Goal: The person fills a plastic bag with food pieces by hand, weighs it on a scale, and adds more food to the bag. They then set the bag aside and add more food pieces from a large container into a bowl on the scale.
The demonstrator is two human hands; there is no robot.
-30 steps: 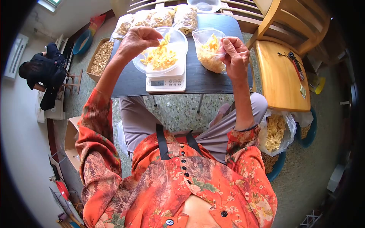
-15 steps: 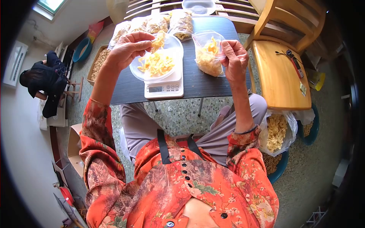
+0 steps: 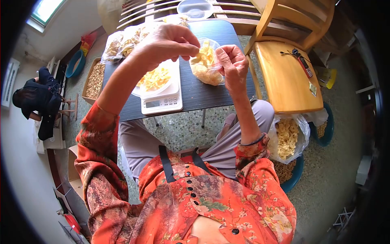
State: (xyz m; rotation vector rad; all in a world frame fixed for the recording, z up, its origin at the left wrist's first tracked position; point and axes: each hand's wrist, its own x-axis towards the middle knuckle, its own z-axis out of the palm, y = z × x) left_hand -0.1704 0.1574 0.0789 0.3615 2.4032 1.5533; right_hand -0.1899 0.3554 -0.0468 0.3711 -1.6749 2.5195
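Note:
My left hand [image 3: 168,45] is over the table, fingers pinched at the mouth of a clear plastic bag [image 3: 208,75]. Pale yellow dried flakes [image 3: 205,53] show right by its fingertips, at the bag's opening. My right hand [image 3: 232,65] is closed on the bag's right edge and keeps it upright; more flakes fill its lower part. Partly behind my left forearm, a round plastic dish [image 3: 143,94] with a heap of yellow flakes [image 3: 155,79] sits on a white digital kitchen scale [image 3: 172,101]. The scale's display cannot be read.
Filled bags [image 3: 115,44] lie along the dark table's [image 3: 219,28] back left. A wooden chair [image 3: 284,81] stands at right, a phone-like object on it. Below are an open bag of flakes [image 3: 286,138] and blue basins [image 3: 298,175]. Another person [image 3: 40,97] sits far left.
My left hand has moved right with its flakes, from above the dish to the bag's mouth. My right hand still grips the bag. The whole view has shifted slightly.

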